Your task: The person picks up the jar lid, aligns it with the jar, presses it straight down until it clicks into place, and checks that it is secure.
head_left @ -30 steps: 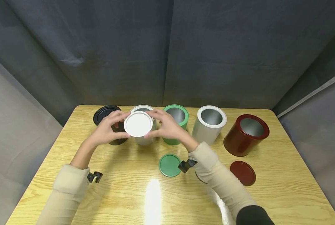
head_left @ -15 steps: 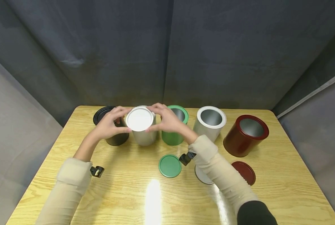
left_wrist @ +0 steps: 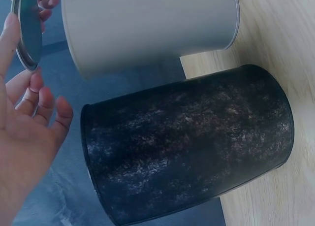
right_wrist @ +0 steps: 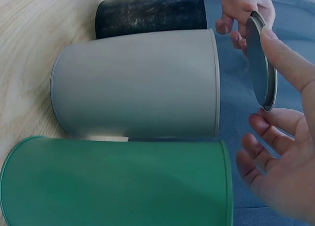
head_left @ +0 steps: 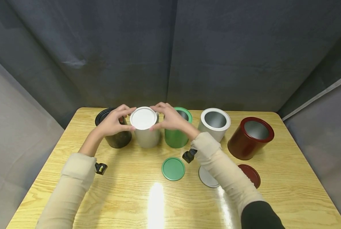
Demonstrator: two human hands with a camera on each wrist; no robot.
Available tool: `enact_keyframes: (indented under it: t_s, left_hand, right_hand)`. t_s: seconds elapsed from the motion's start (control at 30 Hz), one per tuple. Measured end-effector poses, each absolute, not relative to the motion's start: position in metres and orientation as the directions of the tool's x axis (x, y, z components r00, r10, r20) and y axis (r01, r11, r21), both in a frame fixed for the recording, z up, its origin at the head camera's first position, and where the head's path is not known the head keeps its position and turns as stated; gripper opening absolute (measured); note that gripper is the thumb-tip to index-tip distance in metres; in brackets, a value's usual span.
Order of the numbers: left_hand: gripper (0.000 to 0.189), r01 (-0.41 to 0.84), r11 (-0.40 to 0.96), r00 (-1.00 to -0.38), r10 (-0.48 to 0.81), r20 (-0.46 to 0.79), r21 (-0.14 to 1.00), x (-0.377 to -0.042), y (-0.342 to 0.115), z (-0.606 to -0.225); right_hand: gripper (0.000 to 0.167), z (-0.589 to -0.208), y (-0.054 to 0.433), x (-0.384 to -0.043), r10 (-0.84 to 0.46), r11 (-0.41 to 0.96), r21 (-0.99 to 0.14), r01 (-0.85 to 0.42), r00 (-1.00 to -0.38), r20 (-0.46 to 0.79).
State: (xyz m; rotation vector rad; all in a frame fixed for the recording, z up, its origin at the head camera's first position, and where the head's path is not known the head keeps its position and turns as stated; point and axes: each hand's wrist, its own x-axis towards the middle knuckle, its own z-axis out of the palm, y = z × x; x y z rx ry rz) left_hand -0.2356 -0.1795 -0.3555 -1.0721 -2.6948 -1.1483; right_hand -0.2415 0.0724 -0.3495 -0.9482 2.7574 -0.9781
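A round white lid [head_left: 143, 118] is pinched at its left edge by my left hand [head_left: 113, 123] and at its right edge by my right hand [head_left: 170, 120], thumbs toward me. Below it stands a light grey-white can [head_left: 147, 138], its mouth covered by the lid in the head view. Both wrist views show a gap between the lid [right_wrist: 261, 63] and the can's rim [right_wrist: 215, 83]. Left of this can is a black can [head_left: 118, 140] with a black lid on top, close to my left hand. A green can [head_left: 176, 138], open at the top, stands beyond my right hand.
Farther right stand an open white can [head_left: 210, 133] and an open dark red can [head_left: 243, 143]. On the wooden table [head_left: 124, 197] lie a green lid [head_left: 173, 169], a white lid [head_left: 207, 178] partly under my right sleeve, and a dark red lid [head_left: 252, 175]. Grey curtains [head_left: 170, 57] surround the table.
Both hands have carried the white lid away from me and slightly right, over the light can, whose mouth showed behind it one second ago. The cans stay put.
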Motion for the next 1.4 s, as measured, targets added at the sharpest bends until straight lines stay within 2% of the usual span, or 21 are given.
enact_keyframes:
  t_s: [0.4,0.6,0.9,1.4]
  left_hand:
    - [0.070,0.543,0.536,-0.799,0.567,0.201,0.646,-0.251,-0.179,-0.362]
    - [0.070,0.544,0.548,-0.798,0.572,0.190,0.635,-0.254,-0.179,-0.365]
    - [0.068,0.522,0.558,-0.808,0.566,0.164,0.645,-0.260,-0.174,-0.370]
    - [0.066,0.506,0.603,-0.813,0.573,0.107,0.617,-0.262,-0.173,-0.370]
  right_hand:
    - [0.083,-0.355,0.070,-0.254,-0.563,0.628,-0.596,-0.500,-0.821,0.095]
    - [0.082,-0.358,0.069,-0.257,-0.558,0.633,-0.602,-0.487,-0.826,0.081]
    - [0.083,-0.362,0.070,-0.262,-0.534,0.682,-0.567,-0.462,-0.844,0.045]
    - [0.079,-0.365,0.069,-0.263,-0.546,0.711,-0.518,-0.475,-0.838,0.020]
